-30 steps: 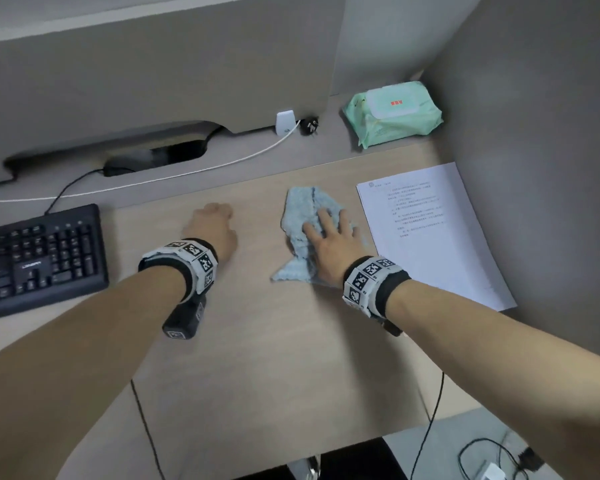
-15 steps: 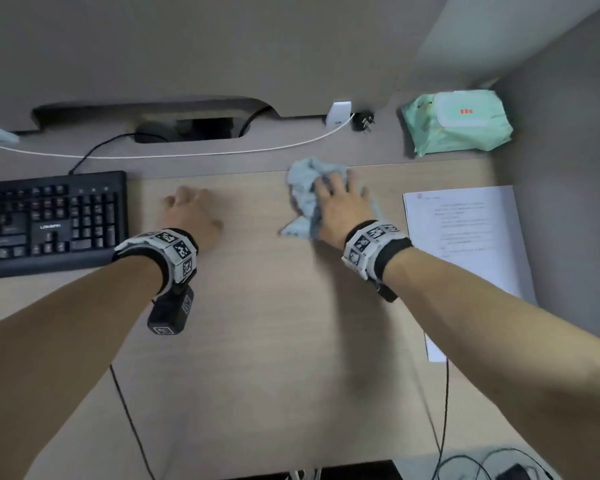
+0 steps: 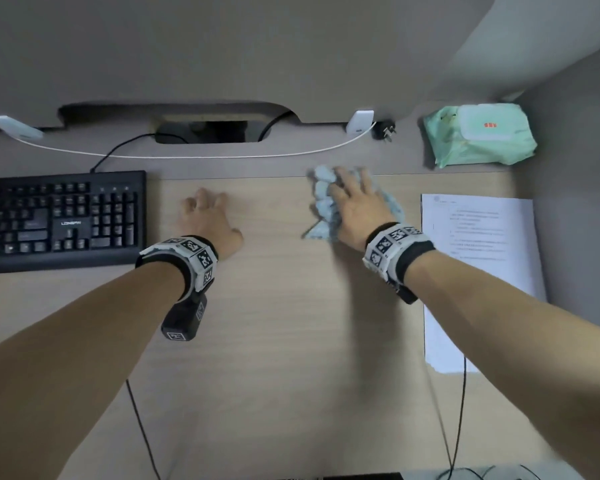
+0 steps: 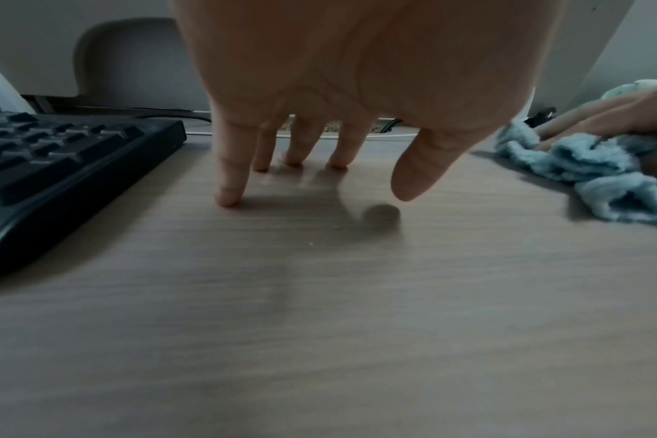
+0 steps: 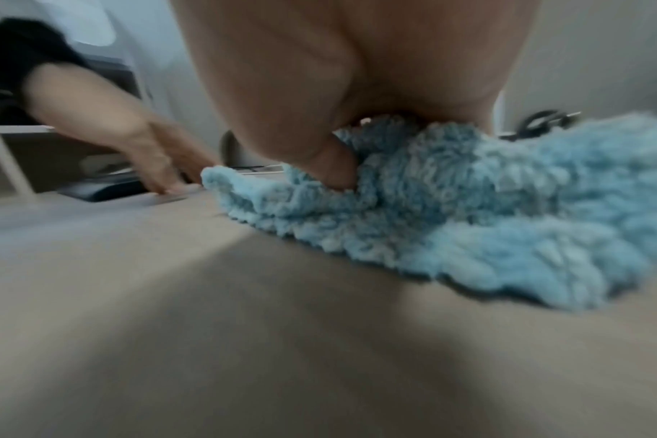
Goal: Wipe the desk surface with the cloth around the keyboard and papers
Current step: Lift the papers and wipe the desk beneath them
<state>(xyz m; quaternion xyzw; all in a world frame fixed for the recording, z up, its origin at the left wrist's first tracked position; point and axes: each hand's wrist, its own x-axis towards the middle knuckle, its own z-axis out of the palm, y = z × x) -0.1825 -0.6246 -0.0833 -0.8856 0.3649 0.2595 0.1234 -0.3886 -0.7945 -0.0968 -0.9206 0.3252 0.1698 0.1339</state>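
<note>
cloth (image 3: pixel 323 199) moved to desk (image 3: pixel 274 341) back edge | R hand (image 3: pixel 355 211) flat pressing it | L hand (image 3: pixel 207 220) open, fingertips on desk

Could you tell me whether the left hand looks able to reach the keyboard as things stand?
Probably yes: the left hand rests fingertips-down on bare desk just beside the keyboard, holding nothing, with nothing lying between them.

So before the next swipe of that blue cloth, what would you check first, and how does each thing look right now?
1. Right hand flat on the cloth: ok.
2. Cloth touching the desk: ok.
3. Cloth apart from the papers: ok, a narrow gap.
4. Left hand off the keyboard, fingers resting on the desk: ok.
5. White cable out of the cloth's way: ok, but near.
6. Desk already clean: cannot tell.
</note>
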